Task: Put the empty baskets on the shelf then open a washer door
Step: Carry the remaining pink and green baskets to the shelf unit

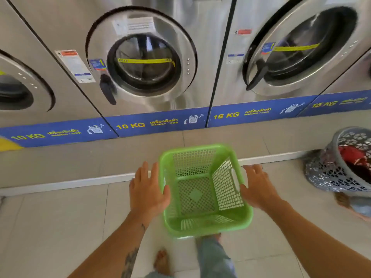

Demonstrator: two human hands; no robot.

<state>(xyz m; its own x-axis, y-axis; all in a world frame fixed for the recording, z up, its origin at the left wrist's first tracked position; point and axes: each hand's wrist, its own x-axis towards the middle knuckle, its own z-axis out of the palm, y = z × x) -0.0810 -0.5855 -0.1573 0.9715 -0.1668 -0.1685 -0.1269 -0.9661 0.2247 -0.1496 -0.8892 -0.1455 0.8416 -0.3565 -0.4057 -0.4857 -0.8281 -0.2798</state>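
Nearest, two forearms are seen reaching forward over the tiled floor (60, 217), with a foot and a jeans leg below them. The green basket (202, 189) is held between both hands above the floor and is seen to be empty. The left hand (147, 189) is laid flat on its left wall, thumb over the rim; the right hand (259, 189) is pressed on its right wall. Each grip is thus closed on the basket from one side, though the picture is blurred and the fingertips cannot be told exactly.

The task is judged to be at its early part: this basket is not yet put away, no shelf is shown in the view, and no door is opened.

To the right, near the edge, a grey basket (339, 163) with clothes inside is leaning; it should be passed with care. The left side of the floor is open.

Farther, a raised step (80, 157) with a white edge runs across, an edge to be minded by the feet. On it stand the washers; the middle washer door (142, 57) and the right one (301, 49) are shut, each with a dark handle at its left.
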